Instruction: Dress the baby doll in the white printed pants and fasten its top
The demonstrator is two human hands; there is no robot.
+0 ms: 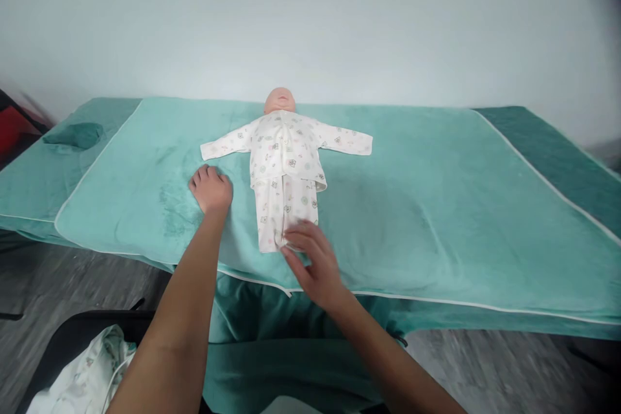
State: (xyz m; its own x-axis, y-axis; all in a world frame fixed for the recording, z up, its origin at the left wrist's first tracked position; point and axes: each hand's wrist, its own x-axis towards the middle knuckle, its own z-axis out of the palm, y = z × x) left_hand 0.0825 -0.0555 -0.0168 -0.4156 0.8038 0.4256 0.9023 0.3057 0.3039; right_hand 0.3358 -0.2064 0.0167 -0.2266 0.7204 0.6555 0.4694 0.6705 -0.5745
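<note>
A baby doll (280, 101) lies on its back on a teal towel (412, 207), head toward the wall. It wears a white printed top (286, 145) with sleeves spread out and matching trousers (284, 210). My left hand (210, 189) rests knuckles-down on the towel just left of the doll's hip, fingers curled under, nothing seen in it. My right hand (313, 262) reaches the trouser cuffs, fingers stretched out and touching the hem.
The towel covers a long table (557, 142) against a pale wall. A small dark-teal cloth (75, 134) lies at the far left. A black chair (72, 336) at lower left holds more white printed clothing (85, 375). Grey floor lies below.
</note>
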